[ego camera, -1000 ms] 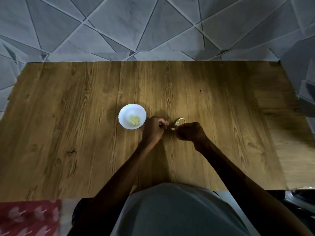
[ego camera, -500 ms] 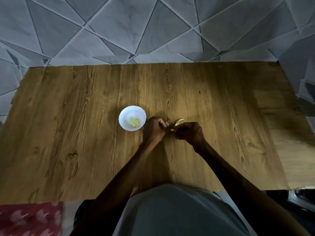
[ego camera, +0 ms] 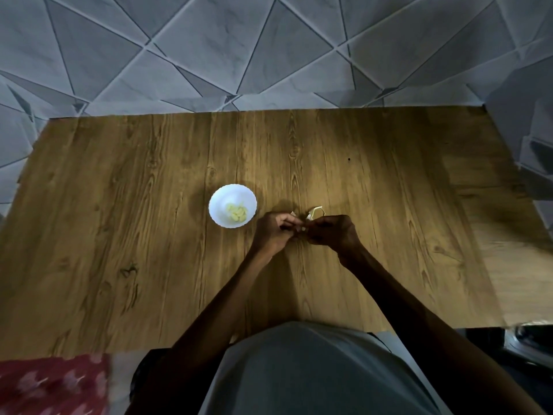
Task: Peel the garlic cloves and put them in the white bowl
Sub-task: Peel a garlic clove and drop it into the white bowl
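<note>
Head view: my left hand [ego camera: 273, 232] and right hand [ego camera: 332, 232] both pinch a clove [ego camera: 302, 229] beside the bowl [ego camera: 222, 202]. It's probably light, firm and slippery, so I'd grip its ends.

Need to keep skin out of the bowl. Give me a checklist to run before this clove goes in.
1. Grip: ok; left hand and right hand pinch the clove between them.
2. Fully peeled: cannot tell; fingers hide most of it.
3. Bowl upright, beside the left hand: ok.
4. Room in bowl: ok; only a few peeled cloves lie in it.
5. Way to bowl: ok; only bare table shows between.
6. Skin kept out: ok; a scrap lies on the table beyond the hands.
</note>
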The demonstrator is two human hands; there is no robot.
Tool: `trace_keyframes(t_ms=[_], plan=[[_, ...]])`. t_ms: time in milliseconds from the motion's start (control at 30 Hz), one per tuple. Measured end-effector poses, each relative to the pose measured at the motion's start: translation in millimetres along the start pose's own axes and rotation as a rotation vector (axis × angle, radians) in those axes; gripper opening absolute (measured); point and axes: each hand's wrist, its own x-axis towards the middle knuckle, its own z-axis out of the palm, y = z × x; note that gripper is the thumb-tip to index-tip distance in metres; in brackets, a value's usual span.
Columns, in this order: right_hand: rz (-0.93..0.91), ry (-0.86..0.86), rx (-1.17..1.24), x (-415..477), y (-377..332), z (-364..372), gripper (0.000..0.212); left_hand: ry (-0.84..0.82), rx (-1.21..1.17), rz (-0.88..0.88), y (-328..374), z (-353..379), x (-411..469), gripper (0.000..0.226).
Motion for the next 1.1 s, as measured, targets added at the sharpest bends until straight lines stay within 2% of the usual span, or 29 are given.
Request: trace_keyframes(t_ms=[100, 233, 300, 467, 600, 667, 767, 867, 933, 1033, 1100], plan=[[0.031, 0.071, -0.075, -1, 8, -2, 0.010, 0.066, 0.102, 0.032, -6, 0, -2, 0.014], [-0.174, 0.051, -0.527, 1, 25, -8, 0.008, 0.065, 0.174, -0.012, -13, -3, -6, 0.022], [-0.251, 0.020, -0.675, 3, 31, -9, 0.007, 0.056, 0.187, -0.037, -16, -5, -9, 0.028], [-0.301, 0.120, -0.800, 0, 28, -3, 0.016, 0.081, 0.150, -0.088, -23, -12, -15, 0.028], [-0.539, 0.070, -0.883, 8, 7, 21, 0.020, 0.111, 0.166, -0.127, -27, -18, -20, 0.018], [-0.613, 0.034, -0.989, 20, 0, 40, 0.024, 0.124, 0.179, -0.175, -27, -19, -24, 0.025], [-0.559, 0.001, -1.275, 30, -4, 70, 0.033, 0.132, 0.150, -0.236, -31, -19, -30, 0.034], [-0.447, 0.001, -1.498, 31, 7, 87, 0.037, 0.145, 0.110, -0.247, -40, -19, -36, 0.032], [-0.480, 0.021, -1.455, 26, 16, 90, 0.032, 0.152, 0.072, -0.290, -44, -23, -39, 0.031], [-0.707, 0.019, -1.311, 12, 28, 84, 0.026, 0.176, -0.003, -0.328, -50, -26, -41, 0.025], [-0.815, -0.016, -1.301, 9, 30, 77, 0.007, 0.184, -0.089, -0.319, -52, -27, -43, 0.019]])
